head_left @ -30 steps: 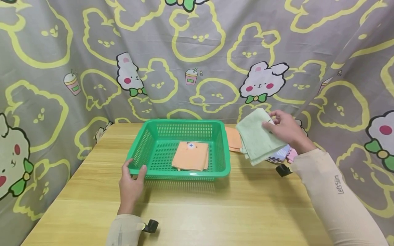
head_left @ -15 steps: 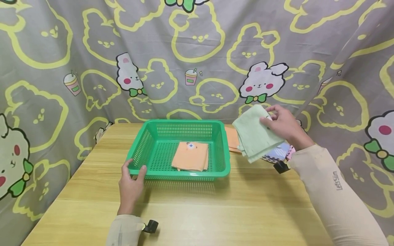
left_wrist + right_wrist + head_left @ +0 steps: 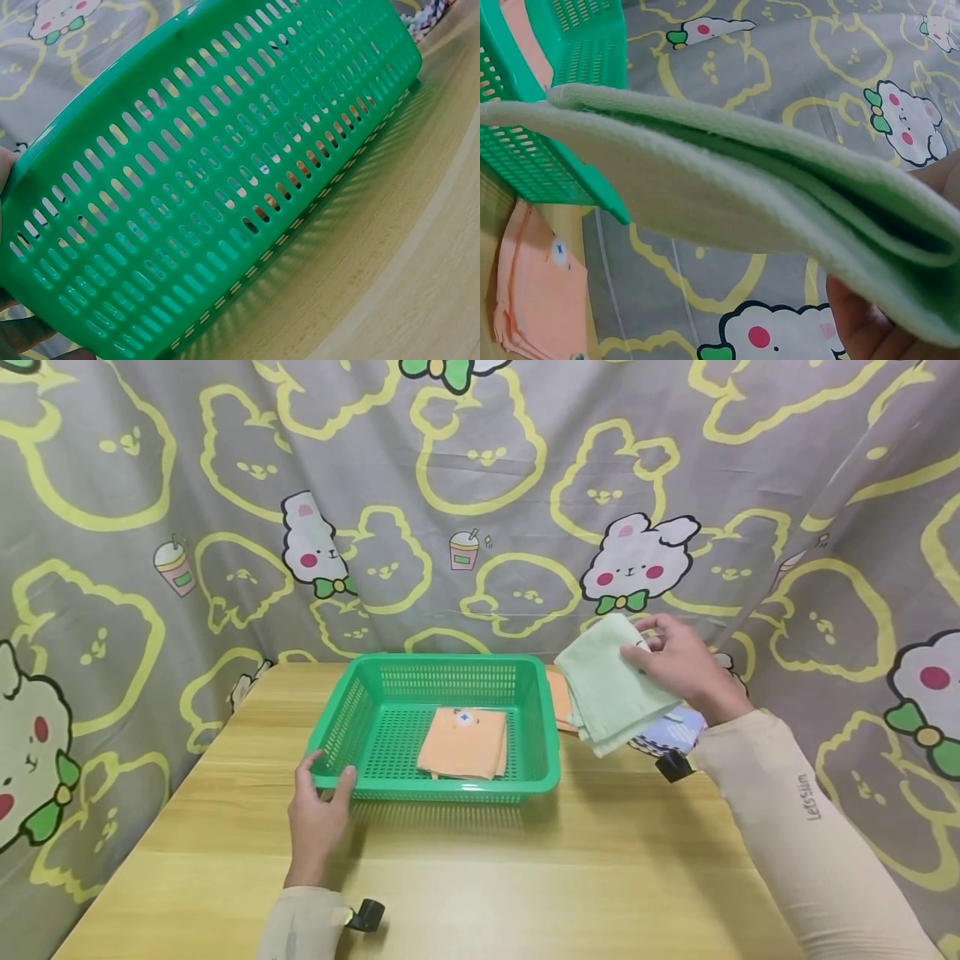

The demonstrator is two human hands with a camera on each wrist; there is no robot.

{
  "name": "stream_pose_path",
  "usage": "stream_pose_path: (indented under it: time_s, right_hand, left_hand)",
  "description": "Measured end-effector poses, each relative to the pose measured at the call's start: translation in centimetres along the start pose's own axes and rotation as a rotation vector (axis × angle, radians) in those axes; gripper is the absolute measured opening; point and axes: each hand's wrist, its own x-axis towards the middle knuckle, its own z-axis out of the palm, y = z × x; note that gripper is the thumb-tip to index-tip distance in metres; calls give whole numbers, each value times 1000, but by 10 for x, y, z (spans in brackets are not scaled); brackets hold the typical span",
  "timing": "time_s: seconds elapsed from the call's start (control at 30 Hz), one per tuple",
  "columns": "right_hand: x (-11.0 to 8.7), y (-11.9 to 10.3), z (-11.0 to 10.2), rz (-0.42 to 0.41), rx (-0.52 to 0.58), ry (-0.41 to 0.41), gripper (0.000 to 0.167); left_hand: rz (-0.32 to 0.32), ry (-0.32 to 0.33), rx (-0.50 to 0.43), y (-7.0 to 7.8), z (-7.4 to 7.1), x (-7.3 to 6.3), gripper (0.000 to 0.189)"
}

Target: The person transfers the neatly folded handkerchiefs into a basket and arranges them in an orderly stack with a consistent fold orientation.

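In the head view my right hand [image 3: 678,664] pinches a folded pale green towel [image 3: 617,681] by its upper right edge, raised to the right of the green plastic basket [image 3: 442,787]. The towel's stacked layers [image 3: 727,161] show edge-on in the right wrist view. My left hand [image 3: 318,814] grips the basket's front left corner, thumb at the front rim and fingers at the left side. Inside the basket lies a folded orange towel [image 3: 467,747] with a small printed animal face. The left wrist view shows the basket's slotted wall [image 3: 217,165] close up.
Another folded orange towel [image 3: 544,289] lies on the wooden table [image 3: 450,877], right of the basket. Beside it a blue patterned cloth [image 3: 678,728] is partly covered by the raised towel and my right wrist. A grey cartoon-print curtain [image 3: 420,452] stands behind and at both sides.
My right hand has moved left and slightly up with the pale green towel, closer to the basket. The left hand and basket have stayed in place.
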Motion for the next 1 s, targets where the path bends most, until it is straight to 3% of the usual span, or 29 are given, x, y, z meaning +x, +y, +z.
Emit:
stream_pose_path:
  time_s: [1.0]
  right_hand:
    - [9,-15,23,6,91,-25,44]
  left_hand:
    - [12,6,-13,2,-1,-1,71]
